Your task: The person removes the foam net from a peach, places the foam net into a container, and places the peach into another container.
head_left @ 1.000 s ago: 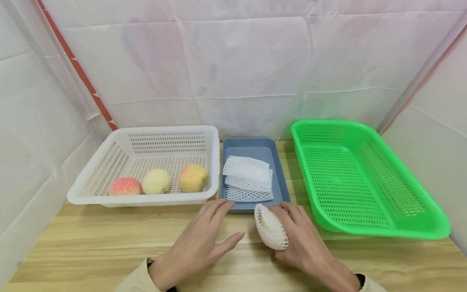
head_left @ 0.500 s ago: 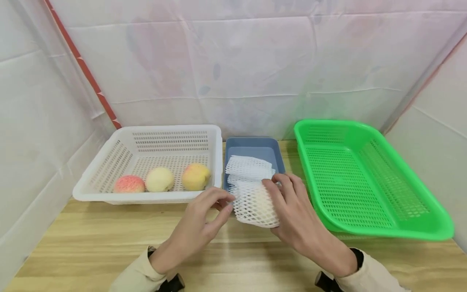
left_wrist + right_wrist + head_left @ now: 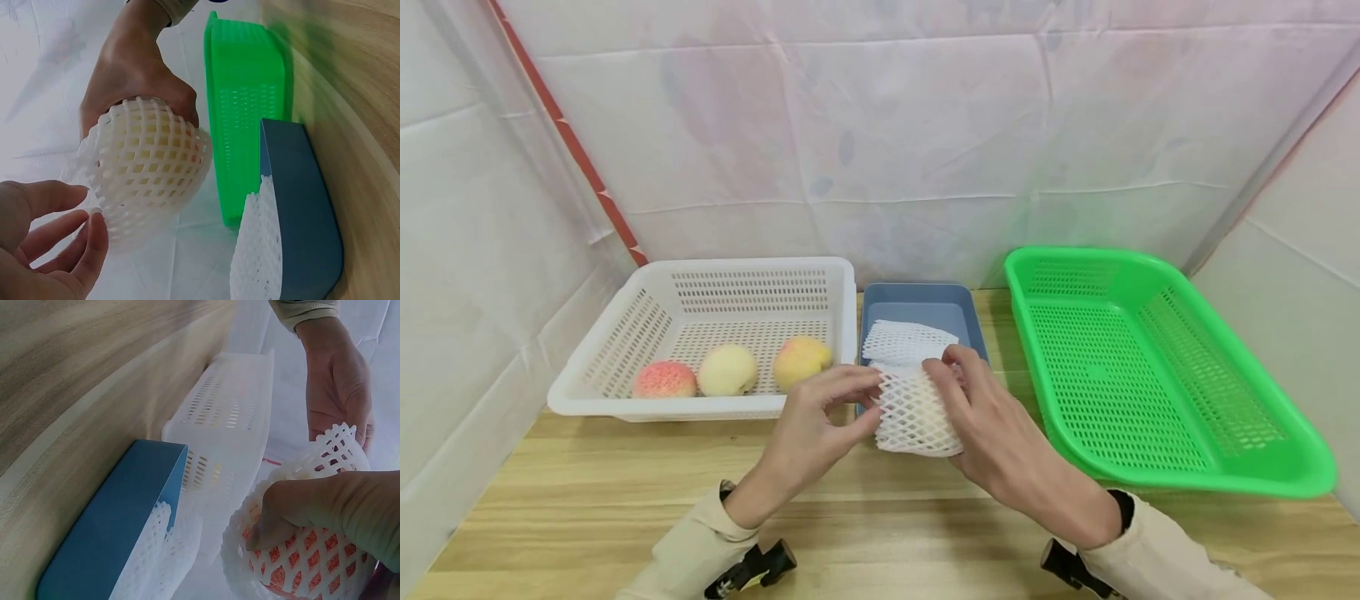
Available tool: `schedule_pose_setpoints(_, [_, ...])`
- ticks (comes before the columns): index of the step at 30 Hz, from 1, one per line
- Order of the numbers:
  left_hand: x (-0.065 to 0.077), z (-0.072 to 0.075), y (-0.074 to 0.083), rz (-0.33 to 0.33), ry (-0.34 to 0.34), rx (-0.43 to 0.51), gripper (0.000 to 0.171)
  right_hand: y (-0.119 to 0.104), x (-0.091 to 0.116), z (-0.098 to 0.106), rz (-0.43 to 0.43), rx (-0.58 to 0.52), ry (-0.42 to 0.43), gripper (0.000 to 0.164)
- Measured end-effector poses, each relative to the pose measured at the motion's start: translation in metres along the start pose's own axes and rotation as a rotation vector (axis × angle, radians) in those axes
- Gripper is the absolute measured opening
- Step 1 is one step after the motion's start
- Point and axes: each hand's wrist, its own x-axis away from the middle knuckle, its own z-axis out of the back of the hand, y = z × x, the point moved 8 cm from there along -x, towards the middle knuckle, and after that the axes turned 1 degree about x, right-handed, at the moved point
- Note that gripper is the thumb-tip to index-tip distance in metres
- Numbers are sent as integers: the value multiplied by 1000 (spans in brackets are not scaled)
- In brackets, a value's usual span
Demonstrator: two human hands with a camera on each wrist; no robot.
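A round fruit, pale yellow on one side (image 3: 157, 153) and red on the other (image 3: 312, 559), sits inside a white foam fruit net (image 3: 917, 417). My right hand (image 3: 1003, 437) grips the netted fruit from the right, its thumb pressed on the mesh in the right wrist view. On the other side, my left hand (image 3: 816, 425) pinches the net's loose edge between thumb and fingertips. Both hands hold it over the near end of a blue-grey tray (image 3: 917, 310), where more flat foam nets (image 3: 910, 339) lie, partly hidden behind the held one.
To the left stands a white perforated basket (image 3: 700, 408) with a red-speckled fruit (image 3: 665, 380), a pale yellow fruit (image 3: 728, 370) and a yellow-red fruit (image 3: 802, 364). A large green perforated basket (image 3: 1112, 375) is at the right. Wooden tabletop (image 3: 625, 500) lies in front; white sheeting hangs behind.
My right hand has turned the netted fruit and brought it over the tray's near end. My left hand, spread and apart a second ago, has closed in and pinches the net's edge.
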Motion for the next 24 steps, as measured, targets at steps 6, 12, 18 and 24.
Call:
schedule_pose_setpoints(6, [0, -7, -4, 79, -56, 94, 44, 2, -1, 0, -21, 13, -9, 87])
schedule_pose_setpoints(12, [1, -16, -7, 128, -135, 96, 68, 2, -3, 0, -14, 17, -21, 89])
schedule_pose_setpoints(18, [0, -29, -12, 160, -204, 64, 91, 2, -3, 0, -23, 24, -37, 85])
schedule_pose_setpoints(24, [0, -35, -15, 178, -200, 31, 95, 1, -4, 3, -13, 10, -20, 79])
